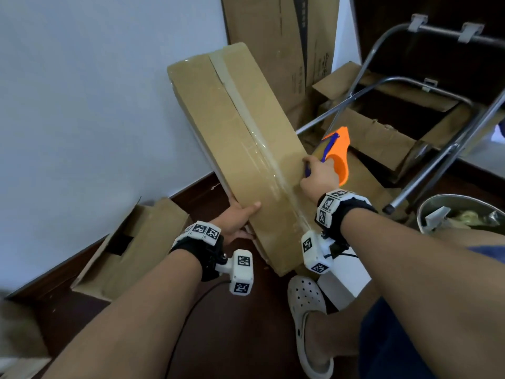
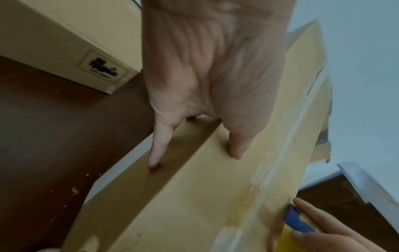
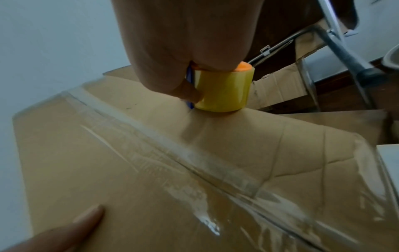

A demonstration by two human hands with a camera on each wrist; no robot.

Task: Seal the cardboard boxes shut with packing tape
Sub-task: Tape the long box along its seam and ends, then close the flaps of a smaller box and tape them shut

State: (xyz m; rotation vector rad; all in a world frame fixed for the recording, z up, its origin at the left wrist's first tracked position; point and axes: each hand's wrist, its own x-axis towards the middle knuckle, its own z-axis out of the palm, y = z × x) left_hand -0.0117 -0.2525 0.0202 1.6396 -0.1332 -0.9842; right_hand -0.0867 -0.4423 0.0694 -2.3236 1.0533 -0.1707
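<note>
A long cardboard box (image 1: pixel 232 127) leans tilted over the dark floor, and a strip of clear packing tape (image 1: pixel 262 151) runs along its centre seam. My left hand (image 1: pixel 240 217) braces the box's near left edge, with the thumb flat on the top face and straight fingers (image 2: pixel 157 150) along the side face. My right hand (image 1: pixel 317 176) grips an orange and blue tape dispenser (image 1: pixel 338 154) at the box's right edge. The dispenser's yellowish tape roll (image 3: pixel 224 92) touches the cardboard (image 3: pixel 108 153) beside the wrinkled tape (image 3: pixel 172 153).
An open carton (image 1: pixel 128 247) lies on the floor at the lower left by the wall. Flat cartons (image 1: pixel 273 36) stand behind. A metal folding-chair frame (image 1: pixel 437 149) and open boxes (image 1: pixel 382 138) crowd the right, with a steel basin (image 1: pixel 461 214) nearby. My foot in a white clog (image 1: pixel 308 310) is below the box.
</note>
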